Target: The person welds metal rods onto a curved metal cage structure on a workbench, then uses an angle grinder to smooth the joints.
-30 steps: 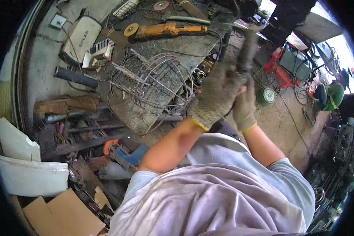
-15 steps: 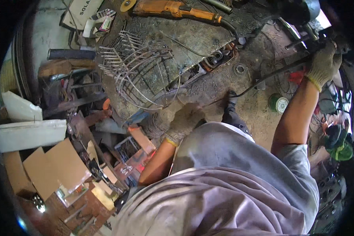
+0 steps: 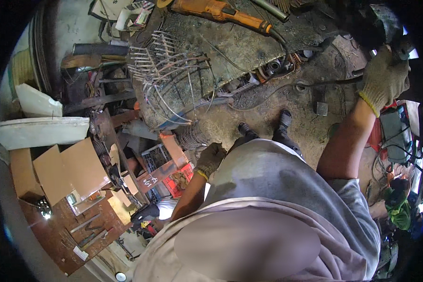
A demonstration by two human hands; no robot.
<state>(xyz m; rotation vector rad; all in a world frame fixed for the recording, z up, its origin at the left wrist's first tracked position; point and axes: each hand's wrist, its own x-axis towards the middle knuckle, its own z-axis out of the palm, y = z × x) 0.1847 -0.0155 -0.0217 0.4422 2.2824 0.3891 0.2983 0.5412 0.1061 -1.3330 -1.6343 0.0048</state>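
My right hand point(image 3: 384, 77), in a knitted work glove with a yellow cuff, is stretched out to the upper right. Its fingers curl closed against a dark machine point(image 3: 387, 23); shadow hides what they grip. A black cable point(image 3: 322, 84) runs along the floor and passes up behind that glove. Low beside my left thigh hangs my left hand point(image 3: 212, 157), gloved alike, its fingers curled in with nothing visible in them. Ahead, a frame of bent metal rods point(image 3: 167, 66) rests on the worn metal worktable point(image 3: 235, 44), near an orange angle grinder point(image 3: 221, 11).
Left of me lie cardboard point(image 3: 75, 169), white curved panels point(image 3: 42, 131) and a red crate point(image 3: 178, 181). A coil of wire point(image 3: 192, 134) sits beside the worktable. A small metal block point(image 3: 321, 109) lies on the floor. Green cloth point(image 3: 399, 211) and equipment crowd the right side.
My left hand has drawn back toward my thigh. My right hand stays by the dark machine. The black cable now lies lower and farther away. Both feet now show, and the view has shifted.
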